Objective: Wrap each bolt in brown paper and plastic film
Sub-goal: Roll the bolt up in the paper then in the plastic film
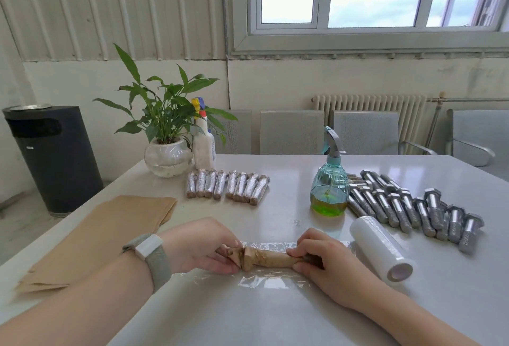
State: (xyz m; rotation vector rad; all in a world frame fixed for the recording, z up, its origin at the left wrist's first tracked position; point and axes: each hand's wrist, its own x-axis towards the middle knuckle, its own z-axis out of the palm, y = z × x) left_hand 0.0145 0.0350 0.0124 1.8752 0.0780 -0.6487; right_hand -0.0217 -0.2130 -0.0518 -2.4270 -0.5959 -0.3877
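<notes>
White glossy tabletop (275, 318) under a window, near edge. Brown-paper-wrapped bolt (268, 258) lies flat on a sheet of clear plastic film (264, 281), long axis left to right, twisted paper end pointing left. Left hand (203, 246) pinches that twisted end; right hand (322, 258) curls round the other end. Grip closed on the bolt at both ends. Roll of clear film (381, 247) just right. Bare steel bolts (413, 206) heaped beyond. Finished film-wrapped bolts (227, 187) rowed farther back. Brown paper sheets (115, 232) stacked left.
</notes>
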